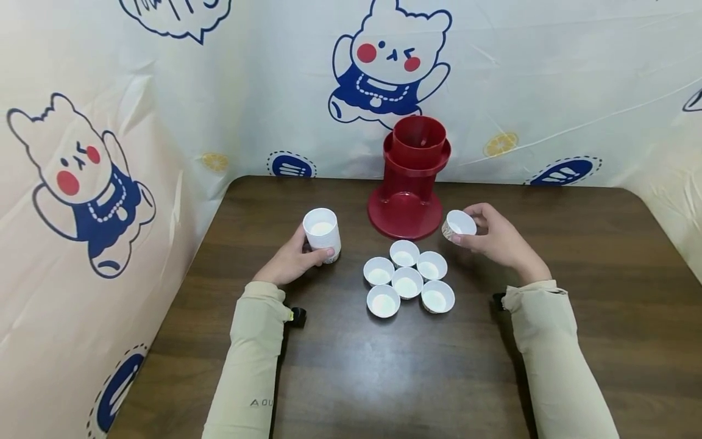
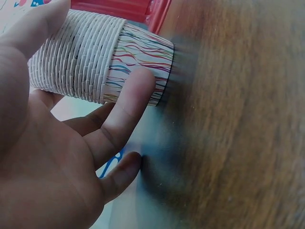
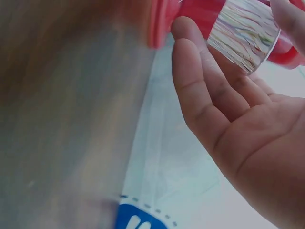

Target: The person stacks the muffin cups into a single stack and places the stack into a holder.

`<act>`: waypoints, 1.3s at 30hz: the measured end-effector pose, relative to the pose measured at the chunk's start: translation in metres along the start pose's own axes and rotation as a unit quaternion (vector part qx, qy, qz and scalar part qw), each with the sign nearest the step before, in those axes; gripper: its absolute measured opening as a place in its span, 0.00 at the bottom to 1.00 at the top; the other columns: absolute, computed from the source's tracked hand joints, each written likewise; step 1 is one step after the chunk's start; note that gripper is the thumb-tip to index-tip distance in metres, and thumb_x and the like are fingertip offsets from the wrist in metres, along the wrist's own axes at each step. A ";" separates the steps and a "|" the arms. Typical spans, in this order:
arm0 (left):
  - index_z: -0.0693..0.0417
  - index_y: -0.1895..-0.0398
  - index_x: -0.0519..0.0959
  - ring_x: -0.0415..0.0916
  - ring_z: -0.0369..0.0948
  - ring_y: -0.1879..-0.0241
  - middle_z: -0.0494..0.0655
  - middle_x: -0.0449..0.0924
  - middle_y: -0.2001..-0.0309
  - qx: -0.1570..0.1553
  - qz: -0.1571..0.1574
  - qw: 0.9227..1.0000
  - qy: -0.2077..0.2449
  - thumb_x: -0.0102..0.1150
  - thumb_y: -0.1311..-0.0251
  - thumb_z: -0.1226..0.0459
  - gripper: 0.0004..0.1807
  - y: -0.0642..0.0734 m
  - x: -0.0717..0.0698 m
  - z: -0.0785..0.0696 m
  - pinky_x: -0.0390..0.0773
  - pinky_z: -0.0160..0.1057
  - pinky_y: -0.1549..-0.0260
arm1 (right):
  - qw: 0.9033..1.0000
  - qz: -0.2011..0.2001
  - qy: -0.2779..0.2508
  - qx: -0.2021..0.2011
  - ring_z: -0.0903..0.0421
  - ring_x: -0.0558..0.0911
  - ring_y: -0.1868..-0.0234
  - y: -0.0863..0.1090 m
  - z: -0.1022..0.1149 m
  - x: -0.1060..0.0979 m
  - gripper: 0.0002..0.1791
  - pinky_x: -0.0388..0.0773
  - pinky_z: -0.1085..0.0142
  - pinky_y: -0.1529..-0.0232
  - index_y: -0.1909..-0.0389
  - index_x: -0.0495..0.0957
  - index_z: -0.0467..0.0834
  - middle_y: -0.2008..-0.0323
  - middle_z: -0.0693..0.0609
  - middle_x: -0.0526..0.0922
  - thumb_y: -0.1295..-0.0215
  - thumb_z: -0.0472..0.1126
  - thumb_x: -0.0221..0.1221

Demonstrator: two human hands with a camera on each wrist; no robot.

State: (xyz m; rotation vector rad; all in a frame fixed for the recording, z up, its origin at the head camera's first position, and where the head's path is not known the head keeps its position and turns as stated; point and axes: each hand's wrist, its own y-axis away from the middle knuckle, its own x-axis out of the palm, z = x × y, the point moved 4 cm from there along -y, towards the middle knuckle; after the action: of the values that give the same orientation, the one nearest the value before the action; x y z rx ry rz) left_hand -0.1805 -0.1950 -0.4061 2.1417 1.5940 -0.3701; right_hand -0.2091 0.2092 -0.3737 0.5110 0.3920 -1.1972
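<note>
My left hand (image 1: 289, 261) grips a tall stack of white paper baking cups (image 1: 322, 235) by its side, left of the red stand. In the left wrist view the stack's close-set rims and the lowest cup's colourful wavy lines (image 2: 143, 55) show, its base close to the table. With thumb and fingers, my right hand (image 1: 503, 244) holds a single paper baking cup (image 1: 459, 224), mouth up, just right of the stand's base. Between the hands, several more paper baking cups (image 1: 407, 283) stand mouth up in a tight cluster on the table.
A red plastic stand (image 1: 406, 213) with a round base and an open cylinder (image 1: 419, 143) on top stands at the table's back edge, behind the cluster. The brown wooden table (image 1: 351, 378) meets a printed cloth (image 1: 548, 91) at the back and on the left.
</note>
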 end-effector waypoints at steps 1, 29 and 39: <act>0.48 0.24 0.53 0.71 0.53 0.44 0.55 0.70 0.38 0.002 -0.001 1.000 0.001 0.68 0.36 0.51 0.45 0.000 0.000 0.000 0.74 0.51 0.44 | 1.000 -0.002 -0.003 -0.007 0.44 0.78 0.52 0.001 0.003 0.001 0.39 0.80 0.62 0.57 0.34 0.60 0.35 0.42 0.35 0.77 0.36 0.45 0.70; 0.43 0.21 0.49 0.73 0.51 0.45 0.52 0.70 0.37 -0.004 -0.004 1.000 0.000 0.67 0.37 0.47 0.48 0.002 0.000 0.002 0.72 0.51 0.42 | 0.987 -0.020 -0.092 -0.132 0.47 0.80 0.52 0.006 0.117 0.053 0.32 0.81 0.66 0.55 0.35 0.67 0.42 0.45 0.43 0.77 0.37 0.37 0.69; 0.43 0.22 0.49 0.73 0.50 0.45 0.52 0.70 0.37 0.004 -0.001 1.000 0.004 0.67 0.36 0.50 0.47 0.004 -0.004 -0.001 0.75 0.50 0.46 | 0.991 -0.001 -0.037 -0.127 0.46 0.75 0.48 -0.017 0.159 0.088 0.35 0.77 0.53 0.50 0.35 0.68 0.45 0.44 0.46 0.75 0.41 0.41 0.72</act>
State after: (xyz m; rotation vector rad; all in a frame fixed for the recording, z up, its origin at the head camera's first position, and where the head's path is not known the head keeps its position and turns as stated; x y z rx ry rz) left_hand -0.1777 -0.1987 -0.4031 2.1499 1.6012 -0.3692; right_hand -0.1933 0.0462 -0.2933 0.2462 0.4744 -1.1447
